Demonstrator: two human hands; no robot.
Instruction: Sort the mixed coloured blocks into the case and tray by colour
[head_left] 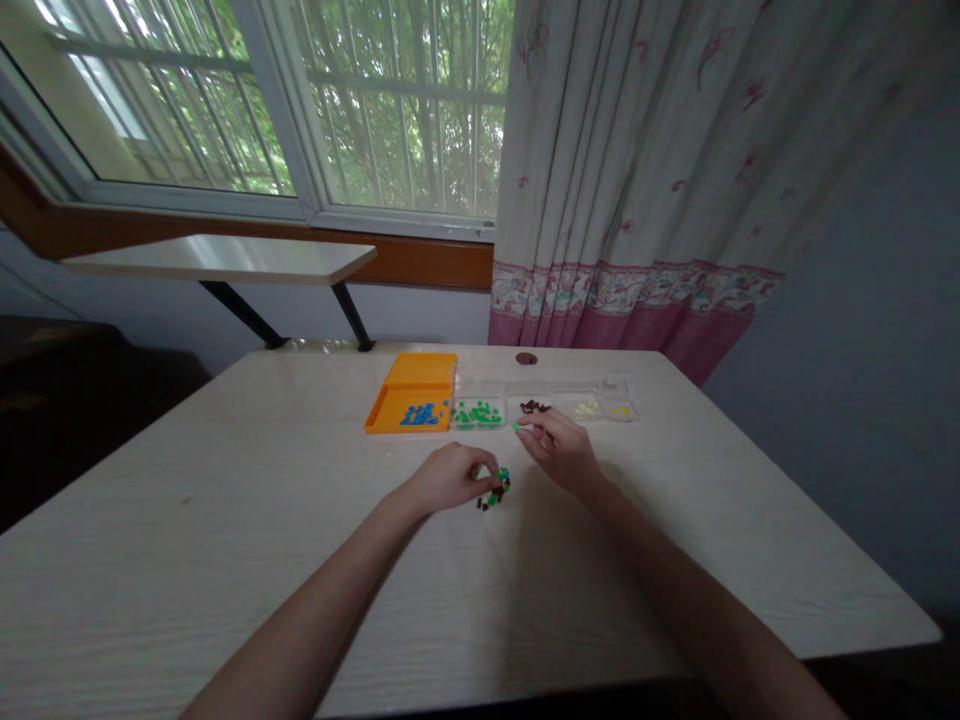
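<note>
My right hand (556, 450), held by the near edge of the clear tray, has thumb and fingertips pinched on a small green piece (516, 427). Lower and to the left, my left hand (455, 478) has its fingers curled together at a small mixed pile (495, 494) of green, dark brown and blue pieces on the table. What its fingertips hold, if anything, is too small to make out. Green pieces (477, 413) and dark brown pieces (534, 407) lie in separate compartments of the clear tray (491, 391), just beyond my hands.
An open orange case (386, 410) with blue pieces (421, 413) stands left of the tray. Pale pieces (587, 410) and yellow pieces (621, 411) fill its right compartments. A dark round disc (526, 358) lies behind. A raised shelf (225, 258) overhangs the table's back left.
</note>
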